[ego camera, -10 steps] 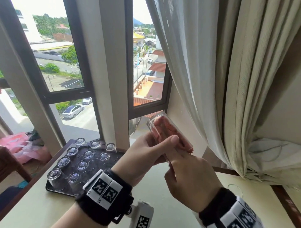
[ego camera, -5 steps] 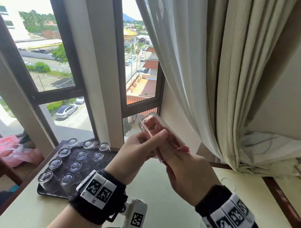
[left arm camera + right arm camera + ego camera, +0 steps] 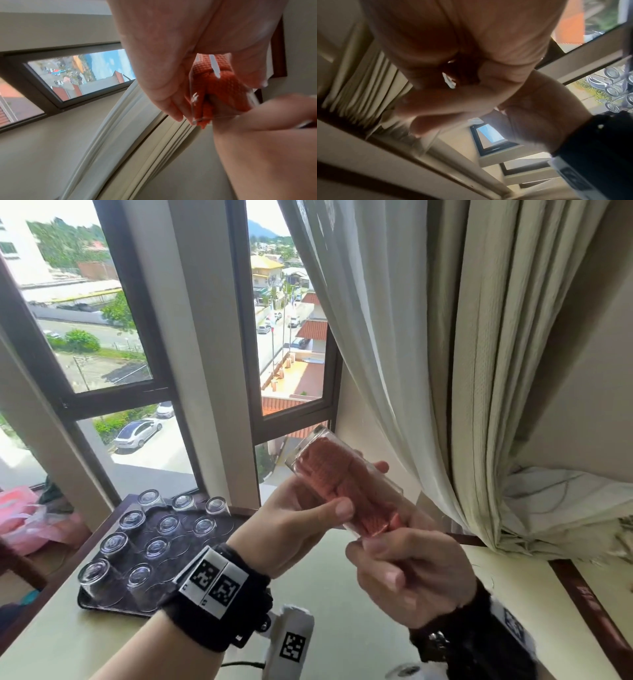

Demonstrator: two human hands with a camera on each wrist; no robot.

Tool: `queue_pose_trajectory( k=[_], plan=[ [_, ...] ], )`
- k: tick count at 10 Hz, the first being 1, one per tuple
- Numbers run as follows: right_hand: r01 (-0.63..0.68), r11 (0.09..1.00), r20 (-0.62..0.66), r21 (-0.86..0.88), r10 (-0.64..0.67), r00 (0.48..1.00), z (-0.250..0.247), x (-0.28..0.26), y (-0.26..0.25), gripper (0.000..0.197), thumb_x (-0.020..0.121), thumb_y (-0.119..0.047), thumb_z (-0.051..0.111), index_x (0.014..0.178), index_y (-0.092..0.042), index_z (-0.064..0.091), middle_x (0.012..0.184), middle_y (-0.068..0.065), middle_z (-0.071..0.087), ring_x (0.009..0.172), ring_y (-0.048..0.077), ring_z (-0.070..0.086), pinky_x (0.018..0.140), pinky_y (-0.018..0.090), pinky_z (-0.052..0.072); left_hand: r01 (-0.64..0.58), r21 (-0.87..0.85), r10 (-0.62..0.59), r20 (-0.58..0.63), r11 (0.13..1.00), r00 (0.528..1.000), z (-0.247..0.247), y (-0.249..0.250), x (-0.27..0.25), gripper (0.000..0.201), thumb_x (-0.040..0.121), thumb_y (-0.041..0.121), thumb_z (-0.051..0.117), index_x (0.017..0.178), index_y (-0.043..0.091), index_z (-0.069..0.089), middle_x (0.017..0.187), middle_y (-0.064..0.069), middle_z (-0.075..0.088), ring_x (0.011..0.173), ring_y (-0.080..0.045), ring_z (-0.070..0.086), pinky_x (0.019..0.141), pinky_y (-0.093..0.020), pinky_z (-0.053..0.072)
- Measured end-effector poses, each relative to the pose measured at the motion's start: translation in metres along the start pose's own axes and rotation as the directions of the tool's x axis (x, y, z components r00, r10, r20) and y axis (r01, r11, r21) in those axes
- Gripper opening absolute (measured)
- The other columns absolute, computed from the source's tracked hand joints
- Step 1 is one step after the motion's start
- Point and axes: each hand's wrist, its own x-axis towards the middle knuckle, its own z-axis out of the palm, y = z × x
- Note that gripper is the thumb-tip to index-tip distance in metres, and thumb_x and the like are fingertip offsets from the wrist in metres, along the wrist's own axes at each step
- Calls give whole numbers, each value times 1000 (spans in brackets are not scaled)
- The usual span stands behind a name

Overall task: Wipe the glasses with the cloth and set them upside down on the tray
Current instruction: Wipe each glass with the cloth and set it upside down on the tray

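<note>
Wiping one more glass

Left hand (image 3: 294,517) grips the glass (image 3: 346,487); right hand (image 3: 407,573) works the cloth (image 3: 329,470) inside. Eleven glasses (image 3: 168,523) already upturned on the tray (image 3: 102,604).

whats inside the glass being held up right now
The glass is stuffed with the orange-red cloth, filling most of its length. The right hand covers the open end, so any fingers inside are hidden.

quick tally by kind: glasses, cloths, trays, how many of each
glasses upside down on the tray: 10
glass held in the air: 1
cloth, stuffed inside the held glass: 1
tray: 1
total: 13
</note>
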Motion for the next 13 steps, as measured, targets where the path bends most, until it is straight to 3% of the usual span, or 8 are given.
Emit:
queue_pose_trajectory(
  k=[1, 3, 4, 7, 8, 10, 11, 13],
  plan=[
    [-48, 995, -73, -83, 42, 996, 3, 3, 6, 76, 87, 19, 51, 151, -21, 45, 114, 14, 69, 54, 16, 67, 42, 25, 54, -4, 1, 4, -22, 1000, 1000, -3, -3, 3, 61, 90, 30, 83, 135, -6, 61, 142, -27, 62, 127, -39, 63, 107, -48, 51],
    [-313, -551, -317, -774, -91, 944, -2, 17, 5, 70, 94, -11, 51, 156, -35, 30, 110, 4, 73, 89, 28, 74, 77, 36, 58, 142, 50, -119, -317, 989, 941, 7, -5, 4, 28, 83, 33, 81, 93, 8, 80, 97, -17, 79, 86, -26, 74, 80, -32, 62],
    [-248, -709, -240, -661, -113, 964, -8, 19, 12, 62, 87, -10, 57, 146, -29, 47, 98, 2, 76, 76, 26, 72, 66, 34, 58, 212, 113, -151, -396, 971, 906, 7, -5, 7, 42, 76, 42, 79, 98, 7, 78, 102, -19, 80, 91, -28, 76, 87, -35, 63],
    [-101, 992, -194, -71, 86, 977, -5, 19, 3, 82, 79, 19, 40, 147, -23, 57, 137, 21, 64, 39, 14, 56, 36, 20, 45, 14, -31, -17, -84, 999, 996, -15, -2, -2, 42, 96, 19, 68, 130, -6, 66, 135, -24, 66, 130, -35, 62, 108, -41, 50],
    [-105, 994, -169, 29, 108, 980, -1, 20, 7, 85, 79, 20, 39, 152, -23, 51, 140, 22, 61, 41, 16, 59, 36, 21, 47, 7, -38, -8, -48, 999, 999, -21, 0, -4, 50, 94, 20, 75, 137, -1, 61, 144, -24, 61, 139, -36, 56, 109, -42, 50],
    [-266, -668, -220, -695, -154, 963, -12, 25, 19, 57, 94, -10, 41, 147, -31, 48, 115, -1, 74, 85, 25, 73, 72, 34, 60, 174, 110, -126, -352, 978, 927, -2, 8, 1, 37, 83, 38, 83, 103, 8, 78, 101, -13, 81, 92, -24, 78, 81, -29, 62],
    [-233, -714, -122, -660, -204, 971, -22, 22, 26, 64, 77, -6, 49, 137, -29, 55, 92, -3, 76, 59, 23, 67, 50, 29, 51, 234, 173, -154, -381, 957, 912, 2, 9, 5, 47, 76, 44, 79, 106, 8, 77, 100, -13, 82, 91, -23, 79, 78, -27, 62],
    [-91, 868, -197, -489, -9, 980, -6, 21, 12, 77, 90, 16, 43, 153, -28, 46, 136, 20, 62, 47, 20, 65, 38, 26, 50, 86, -10, -87, -169, 996, 982, -10, 3, 1, 40, 91, 33, 78, 118, 3, 74, 116, -19, 72, 108, -30, 70, 95, -38, 57]
  ],
)
